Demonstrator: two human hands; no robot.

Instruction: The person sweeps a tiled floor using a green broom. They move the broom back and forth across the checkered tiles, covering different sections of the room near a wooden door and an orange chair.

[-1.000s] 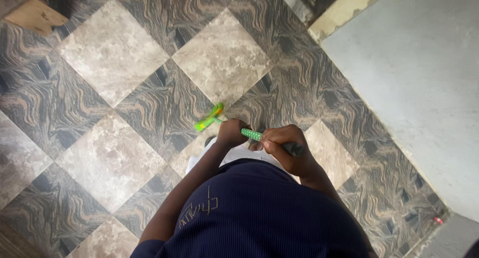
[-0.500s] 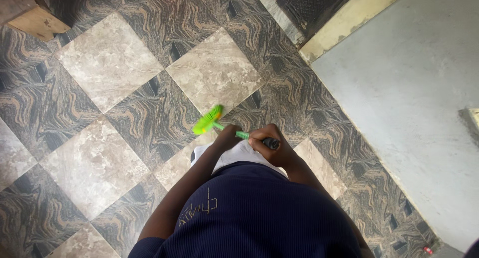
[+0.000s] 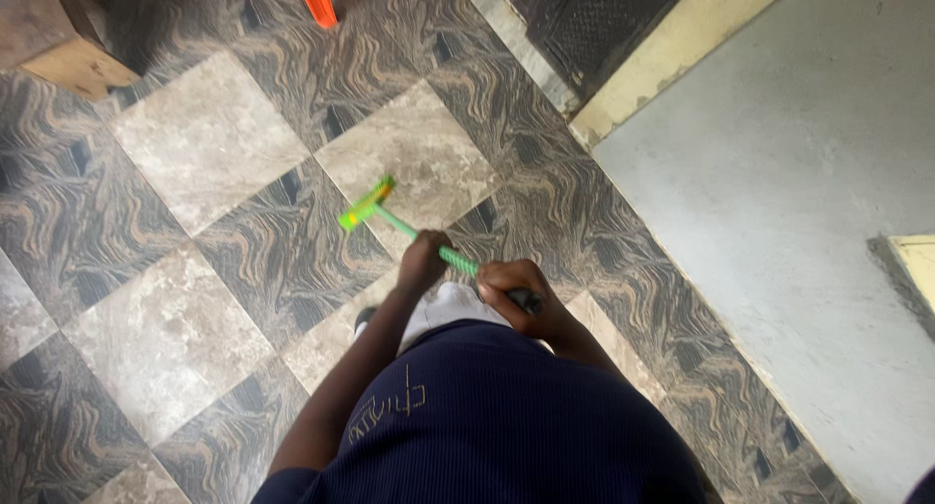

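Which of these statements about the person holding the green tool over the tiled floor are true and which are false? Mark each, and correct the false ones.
1. Both hands grip the green long-handled tool. True: the left hand is lower on the handle, the right hand near its dark end.
2. The tool's head is red. False: it is green and yellow.
3. The tiled floor has a marbled pattern. True.
4. An orange object lies beside the person's shoe. False: it is at the top edge, far from the hands.
5. The person wears a dark blue top. True.
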